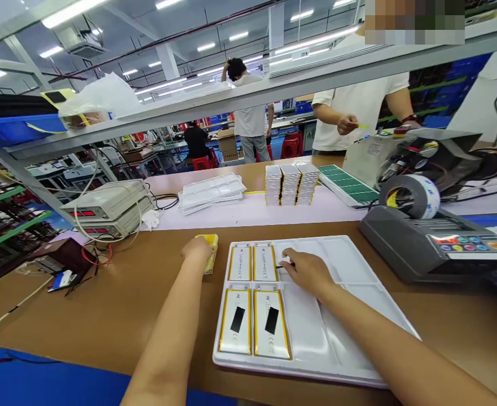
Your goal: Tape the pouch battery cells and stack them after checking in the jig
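A white plastic tray [303, 324] holds several flat pouch battery cells with yellow edges in its left half. A small black strip lies across each of the two front cells, such as this battery cell [272, 344]; a back cell [264, 264] has a plain printed face. My right hand [307, 272] is over the tray, closed in a pinch on a small thin black piece [279, 267] beside that back cell. Left of the tray, my left hand [196, 249] is closed at a small yellow box-like object [211, 254], its fingertips partly hidden.
Behind stand stacked battery cells [289, 186], clear trays [212, 192] and a green panel [350, 185]. A tape dispenser [426, 248] with a tape roll [415, 195] is at right, stacked instruments [108, 208] at left. A shelf crosses above; a person stands beyond the bench.
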{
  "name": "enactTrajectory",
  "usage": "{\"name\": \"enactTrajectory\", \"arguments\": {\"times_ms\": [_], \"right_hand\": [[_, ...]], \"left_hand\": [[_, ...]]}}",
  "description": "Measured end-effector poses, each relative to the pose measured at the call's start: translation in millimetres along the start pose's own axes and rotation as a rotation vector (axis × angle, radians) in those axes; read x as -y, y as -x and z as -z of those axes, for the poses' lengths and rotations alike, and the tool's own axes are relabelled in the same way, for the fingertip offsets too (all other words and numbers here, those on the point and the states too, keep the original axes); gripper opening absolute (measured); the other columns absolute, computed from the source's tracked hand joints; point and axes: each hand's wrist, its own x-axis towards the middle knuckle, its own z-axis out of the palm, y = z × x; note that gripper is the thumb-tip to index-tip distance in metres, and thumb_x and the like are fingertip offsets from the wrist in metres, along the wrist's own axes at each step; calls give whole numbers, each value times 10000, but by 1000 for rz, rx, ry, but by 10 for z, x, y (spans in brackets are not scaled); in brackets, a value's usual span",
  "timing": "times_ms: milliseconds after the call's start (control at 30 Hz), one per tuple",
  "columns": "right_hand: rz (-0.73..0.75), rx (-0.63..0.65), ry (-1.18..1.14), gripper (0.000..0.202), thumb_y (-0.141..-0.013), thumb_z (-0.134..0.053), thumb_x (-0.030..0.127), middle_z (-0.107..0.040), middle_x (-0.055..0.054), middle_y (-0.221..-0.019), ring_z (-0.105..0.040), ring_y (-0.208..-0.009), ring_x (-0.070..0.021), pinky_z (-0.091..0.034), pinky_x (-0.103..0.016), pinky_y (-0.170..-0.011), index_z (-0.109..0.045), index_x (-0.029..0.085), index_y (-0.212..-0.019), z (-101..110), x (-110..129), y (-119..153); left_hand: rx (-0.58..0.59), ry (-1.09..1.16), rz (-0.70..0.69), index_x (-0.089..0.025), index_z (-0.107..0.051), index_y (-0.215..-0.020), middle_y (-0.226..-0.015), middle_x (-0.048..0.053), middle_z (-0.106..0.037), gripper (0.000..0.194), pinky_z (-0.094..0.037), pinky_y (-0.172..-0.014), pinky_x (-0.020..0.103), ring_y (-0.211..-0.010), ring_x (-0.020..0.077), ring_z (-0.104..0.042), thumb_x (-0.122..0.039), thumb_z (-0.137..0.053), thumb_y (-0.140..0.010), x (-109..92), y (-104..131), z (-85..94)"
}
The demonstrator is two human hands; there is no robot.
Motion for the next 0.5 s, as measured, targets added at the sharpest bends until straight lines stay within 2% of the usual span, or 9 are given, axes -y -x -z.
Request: {"name": "enactTrajectory", "arguments": {"times_ms": [67, 133, 233, 267, 300, 367, 433, 467, 500], "right_hand": [[77, 7, 105, 188, -832, -359, 311, -621, -14, -724, -543, -645, -154, -234, -245, -504, -493, 213, -920, 152, 85, 78], [121, 78, 186, 158, -829, -363, 272, -619, -23, -701, -543, -623, -151, -210, -249, -485, -501, 200, -862, 302, 178, 182], [133, 228, 256, 114, -813, -372, 189, -615, -30, -689, -541, -590, -147, -188, -255, -459, -485, 188, -823, 434, 321, 343], [137, 269, 272, 110, -806, -373, 165, -613, -30, -682, -541, -583, -147, -188, -255, -455, -478, 187, -830, 447, 369, 388], [145, 301, 289, 114, -798, -377, 144, -610, -30, -679, -541, -581, -150, -191, -253, -453, -472, 185, -844, 447, 419, 428], [161, 346, 332, 151, -770, -388, 97, -607, -37, -683, -546, -590, -159, -204, -249, -457, -467, 175, -873, 420, 521, 490], [163, 388, 377, 214, -722, -407, 47, -606, -53, -704, -555, -614, -173, -219, -250, -465, -470, 162, -891, 378, 613, 531], [158, 406, 392, 247, -700, -416, 29, -607, -62, -721, -559, -630, -182, -226, -251, -471, -471, 158, -903, 356, 645, 544], [146, 419, 397, 277, -687, -420, 20, -607, -69, -736, -562, -647, -190, -233, -253, -477, -469, 158, -921, 336, 664, 552]], "left_hand": [[-64, -29, 56, -173, -385, -509, -844, 189, -560, 320, -320, -746, 479, -1100, 440, -330, -100, -686, -429, -99, 98, 67], [-121, -35, 57, -172, -417, -546, -864, 170, -554, 316, -336, -749, 446, -1105, 423, -333, -131, -706, -423, -171, 219, 162], [-123, 286, -50, -194, -501, -733, -884, 111, -552, 368, -388, -707, 361, -1039, 341, -427, -246, -726, -447, -207, 400, 220], [-68, 438, -76, -197, -512, -786, -854, 96, -556, 370, -406, -674, 342, -961, 307, -485, -298, -705, -487, -199, 450, 186], [41, 610, -76, -189, -521, -816, -807, 86, -559, 349, -420, -637, 331, -857, 273, -531, -343, -665, -539, -182, 495, 123], [364, 961, 10, -157, -533, -815, -699, 71, -552, 288, -434, -571, 324, -658, 213, -554, -374, -563, -629, -120, 562, -72], [634, 1255, 121, -136, -534, -792, -628, 56, -536, 246, -435, -525, 314, -561, 182, -538, -343, -511, -661, -29, 601, -296], [707, 1362, 161, -133, -532, -794, -623, 53, -536, 227, -438, -519, 311, -557, 178, -540, -316, -511, -661, 22, 610, -395], [725, 1422, 180, -133, -530, -801, -633, 51, -542, 211, -443, -523, 310, -569, 178, -548, -289, -516, -659, 72, 612, -477]]}}
